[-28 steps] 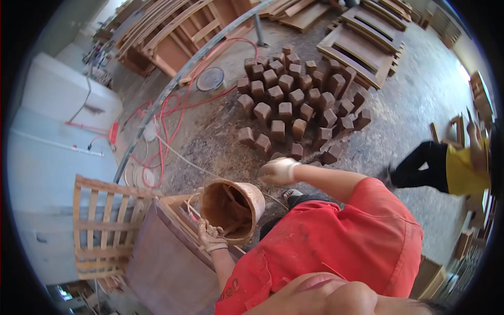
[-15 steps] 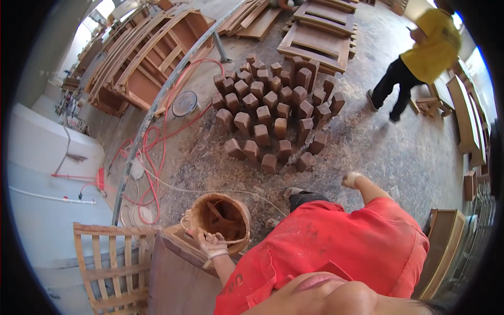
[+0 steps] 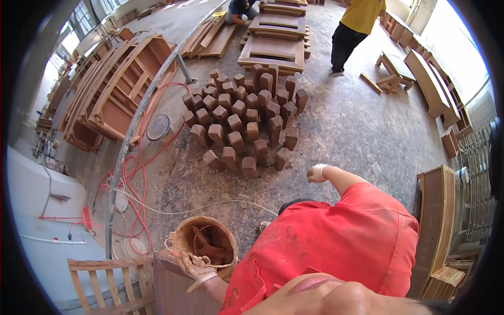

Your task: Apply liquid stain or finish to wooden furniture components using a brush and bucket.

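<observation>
My left hand (image 3: pixel 198 266), in a pale, stained glove, is closed on the handle of a brown-caked bucket (image 3: pixel 181 231) at its near rim. Inside the bucket are brown residue and a brown tool-like piece (image 3: pixel 206 242) whose kind I cannot make out. My right hand (image 3: pixel 317 173), also gloved, hangs over the floor with its fingers curled together; nothing shows in it. Just beyond, to its left, several brown wooden posts (image 3: pixel 236 125) stand upright in a cluster.
Red hose (image 3: pixel 137 210) and a pale cord (image 3: pixel 210 206) lie on the floor, left of the posts. A metal rail (image 3: pixel 123 152) passes there. Slatted wood (image 3: pixel 110 283) is by my left arm. Stacked panels (image 3: pixel 275 42), a person in yellow (image 3: pixel 362 21) and a crouching person (image 3: pixel 241 10) are beyond.
The view has shifted, so the posts and bucket sit lower and further left. The person in yellow has walked farther away. My left hand stays at the bucket; my right stays over the floor.
</observation>
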{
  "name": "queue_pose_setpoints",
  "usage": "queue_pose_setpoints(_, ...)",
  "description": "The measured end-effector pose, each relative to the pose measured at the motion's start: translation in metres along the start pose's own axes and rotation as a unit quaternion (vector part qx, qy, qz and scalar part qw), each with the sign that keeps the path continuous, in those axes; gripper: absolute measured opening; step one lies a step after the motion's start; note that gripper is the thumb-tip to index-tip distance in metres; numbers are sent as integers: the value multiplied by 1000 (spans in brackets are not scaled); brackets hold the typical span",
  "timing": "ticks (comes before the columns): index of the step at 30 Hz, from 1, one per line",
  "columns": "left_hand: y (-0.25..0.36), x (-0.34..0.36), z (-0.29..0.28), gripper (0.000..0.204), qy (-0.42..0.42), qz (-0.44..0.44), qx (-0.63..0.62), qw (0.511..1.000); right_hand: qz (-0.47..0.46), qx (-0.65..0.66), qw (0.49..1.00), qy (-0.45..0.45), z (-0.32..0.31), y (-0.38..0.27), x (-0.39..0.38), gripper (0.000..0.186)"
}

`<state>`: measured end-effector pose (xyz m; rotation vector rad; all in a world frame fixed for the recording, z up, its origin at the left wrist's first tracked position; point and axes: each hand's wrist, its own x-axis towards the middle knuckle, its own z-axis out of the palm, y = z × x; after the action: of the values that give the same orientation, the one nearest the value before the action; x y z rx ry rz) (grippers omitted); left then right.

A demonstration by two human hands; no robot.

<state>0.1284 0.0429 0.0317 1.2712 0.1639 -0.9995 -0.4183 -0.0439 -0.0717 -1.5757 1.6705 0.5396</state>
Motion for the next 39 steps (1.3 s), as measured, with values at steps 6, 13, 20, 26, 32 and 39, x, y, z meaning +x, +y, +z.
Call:
queue_pose_setpoints(6, -10, 30, -34, 36, 39, 3, -47, 998, -91, -22, 995, 16, 0, -7, 21, 36)
queue_pose_setpoints(13, 6, -21, 49, 22, -21, 27, -41, 999, -152, -11, 988, -10, -44, -45, 79, 34)
queue_pose_setpoints(20, -23, -19, 72, 25, 30, 35, -70, 996, -273, -58, 957, 74, -121, -68, 169, 33)
queue_pose_setpoints(26, -44, -17, 94, 25, -32, 118, -54, 991, -373, -79, 920, 86, -167, -127, 193, 31)
queue_pose_setpoints(32, -51, -53, 135, 24, 107, 177, 28, 978, -385, 258, 884, -57, -187, -260, 141, 23)
queue_pose_setpoints(39, -102, -38, 100, 36, -96, 395, 390, 826, -133, 469, 752, -444, -108, -345, 53, 19)
